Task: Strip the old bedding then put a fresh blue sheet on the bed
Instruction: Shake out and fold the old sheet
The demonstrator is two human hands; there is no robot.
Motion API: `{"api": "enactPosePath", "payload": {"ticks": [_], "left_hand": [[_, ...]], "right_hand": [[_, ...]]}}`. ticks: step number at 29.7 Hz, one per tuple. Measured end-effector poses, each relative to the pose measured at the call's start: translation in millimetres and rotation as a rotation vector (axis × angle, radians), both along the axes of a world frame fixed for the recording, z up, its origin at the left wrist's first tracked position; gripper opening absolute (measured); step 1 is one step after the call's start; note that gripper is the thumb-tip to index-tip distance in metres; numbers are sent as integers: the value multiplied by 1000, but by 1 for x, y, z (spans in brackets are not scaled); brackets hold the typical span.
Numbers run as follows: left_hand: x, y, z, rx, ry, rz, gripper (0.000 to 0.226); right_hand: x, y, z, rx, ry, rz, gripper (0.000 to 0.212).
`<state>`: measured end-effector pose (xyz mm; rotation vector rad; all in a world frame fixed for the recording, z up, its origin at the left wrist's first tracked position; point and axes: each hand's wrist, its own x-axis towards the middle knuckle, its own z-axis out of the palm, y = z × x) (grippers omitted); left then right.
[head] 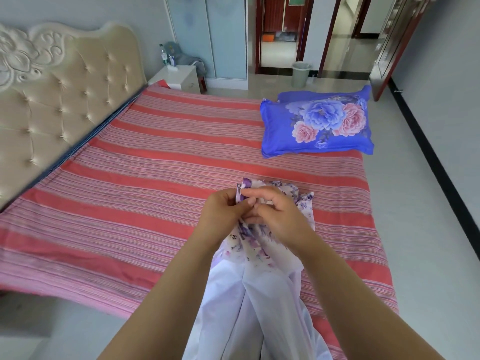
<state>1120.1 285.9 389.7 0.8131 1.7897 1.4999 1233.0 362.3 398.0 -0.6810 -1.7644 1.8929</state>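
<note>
A gathered edge of the purple floral bedding (pixel 255 245) is being pinched by the left hand (pixel 223 210) and right hand (pixel 279 216) above the striped mattress (pixel 130 178); the hanging length is risking snagging or slipping loose.

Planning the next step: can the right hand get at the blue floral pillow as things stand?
Probably not yet. The right hand, like the left hand, has its grip on the purple floral cloth. The blue floral pillow lies unobstructed across the striped bed.
</note>
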Motion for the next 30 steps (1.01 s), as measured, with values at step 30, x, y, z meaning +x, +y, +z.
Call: {"api": "enactPosePath", "payload": {"ticks": [30], "left_hand": [[-39, -94, -38, -126, -96, -388, 17]], "right_hand": [[-61, 120, -154, 1107, -1095, 772, 55]]}}
